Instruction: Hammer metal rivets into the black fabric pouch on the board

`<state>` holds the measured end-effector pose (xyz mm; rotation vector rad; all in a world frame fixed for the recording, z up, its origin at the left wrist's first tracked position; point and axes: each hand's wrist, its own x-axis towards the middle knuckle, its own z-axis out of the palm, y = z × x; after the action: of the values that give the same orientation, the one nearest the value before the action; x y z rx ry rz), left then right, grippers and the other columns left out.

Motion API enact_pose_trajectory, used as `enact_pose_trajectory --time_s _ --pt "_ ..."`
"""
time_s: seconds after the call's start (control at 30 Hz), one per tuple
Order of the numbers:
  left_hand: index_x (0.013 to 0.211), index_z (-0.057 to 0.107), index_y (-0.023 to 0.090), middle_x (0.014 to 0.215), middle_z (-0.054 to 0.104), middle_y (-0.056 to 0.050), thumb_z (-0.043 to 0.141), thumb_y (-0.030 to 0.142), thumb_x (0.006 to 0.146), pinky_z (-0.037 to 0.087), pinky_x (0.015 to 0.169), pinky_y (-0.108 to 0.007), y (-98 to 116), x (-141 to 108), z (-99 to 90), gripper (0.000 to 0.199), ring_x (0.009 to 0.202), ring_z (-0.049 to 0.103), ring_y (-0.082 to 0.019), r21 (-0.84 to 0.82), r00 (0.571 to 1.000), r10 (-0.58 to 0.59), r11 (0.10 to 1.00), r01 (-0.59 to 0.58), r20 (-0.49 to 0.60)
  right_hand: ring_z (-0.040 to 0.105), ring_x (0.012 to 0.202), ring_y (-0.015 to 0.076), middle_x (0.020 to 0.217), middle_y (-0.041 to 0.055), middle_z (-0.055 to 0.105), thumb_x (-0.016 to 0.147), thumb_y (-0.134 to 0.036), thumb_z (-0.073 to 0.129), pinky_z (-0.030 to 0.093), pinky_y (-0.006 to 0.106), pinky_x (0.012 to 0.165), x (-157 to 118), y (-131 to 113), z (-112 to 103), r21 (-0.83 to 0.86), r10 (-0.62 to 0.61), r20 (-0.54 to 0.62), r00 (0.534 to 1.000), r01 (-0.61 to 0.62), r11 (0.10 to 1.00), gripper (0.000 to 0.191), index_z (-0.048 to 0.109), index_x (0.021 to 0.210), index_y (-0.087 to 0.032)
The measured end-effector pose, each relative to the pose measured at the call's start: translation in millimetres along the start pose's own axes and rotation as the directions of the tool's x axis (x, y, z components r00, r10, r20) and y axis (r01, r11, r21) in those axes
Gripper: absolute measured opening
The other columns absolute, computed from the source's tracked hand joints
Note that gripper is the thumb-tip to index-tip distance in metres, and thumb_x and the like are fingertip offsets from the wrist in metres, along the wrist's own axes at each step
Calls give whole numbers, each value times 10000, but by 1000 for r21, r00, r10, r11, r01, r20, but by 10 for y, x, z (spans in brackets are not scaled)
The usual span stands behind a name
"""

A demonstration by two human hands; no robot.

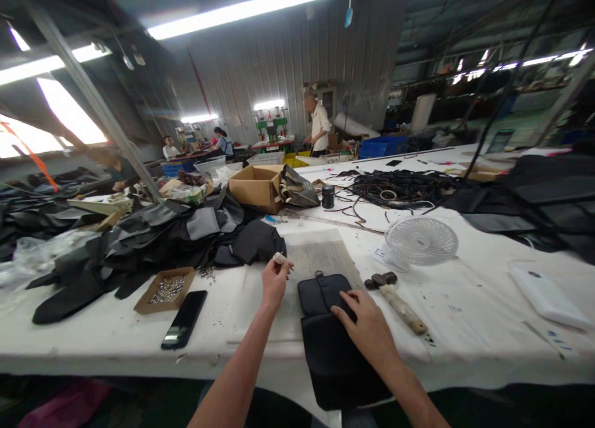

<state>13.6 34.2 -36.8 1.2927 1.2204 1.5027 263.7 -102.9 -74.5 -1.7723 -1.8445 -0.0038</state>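
A black leather piece (341,360) with a smaller flap part and a metal ring at its top lies on a pale board (330,254), its lower end reaching over the table's front edge. My right hand (367,326) rests on its upper part, thumb and fingers apart. Just left of the piece, above the board, my left hand (275,282) is closed on a small whitish object (279,259), which looks wrapped at the fingertips. To the right of the board lies a hammer (402,307) with a pale, worn handle.
A cardboard tray (170,290) of small metal parts and a black phone (185,319) lie at left, before heaped dark pieces (153,242). Rightward are a white fan (422,241) and a white box-like object (548,295). Behind stand an open carton (258,186) and a person (319,127).
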Motion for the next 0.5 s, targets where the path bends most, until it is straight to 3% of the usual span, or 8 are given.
enact_pose_trajectory --time_s 0.1,0.2,0.27,0.37,0.43,0.5 --pt "934 767 169 902 825 -129 814 720 803 503 622 -294 -100 -114 -171 568 692 665 -189 127 999 -46 991 44 12 711 1247 441 1297 234 757 967 -585 830 537 527 1077 174 22 -103 -90 223 57 973 -218 972 605 765 1363 -132" --pt "923 788 187 881 839 -123 785 777 774 555 710 -340 -157 -231 -242 609 778 745 -259 267 998 -41 963 26 52 717 1273 442 1313 243 771 868 -470 918 524 505 1077 354 -14 -253 26 360 258 897 -379 925 621 753 1342 -105" --pt "953 810 203 922 862 -118 756 817 754 592 796 -381 -150 -261 -273 648 884 794 -316 341 995 -42 940 9 89 741 1224 411 1274 198 799 778 -387 968 536 462 1030 440 -42 -373 109 392 335 857 -448 887 585 781 1275 -142" --pt "971 842 238 959 883 -103 738 893 661 612 847 -422 -140 -195 -340 731 990 819 -390 443 991 -106 895 57 86 762 1155 322 1211 92 825 755 -375 966 542 375 993 465 -81 -576 187 344 304 889 -409 893 436 815 1132 -218" --pt "1013 864 254 1024 894 -95 739 901 623 618 847 -434 -154 -121 -390 765 1056 818 -422 470 984 -162 875 111 69 755 1169 303 1247 87 819 865 -425 875 544 375 1019 376 -136 -737 334 267 279 922 -354 873 398 807 1203 -225" --pt "1072 871 256 1033 896 -87 696 902 655 620 831 -437 -166 -74 -428 788 1073 819 -427 478 979 -192 868 134 73 735 1236 315 1330 104 803 930 -448 808 543 401 1072 192 -217 -923 518 235 295 926 -362 775 488 770 1360 -223"
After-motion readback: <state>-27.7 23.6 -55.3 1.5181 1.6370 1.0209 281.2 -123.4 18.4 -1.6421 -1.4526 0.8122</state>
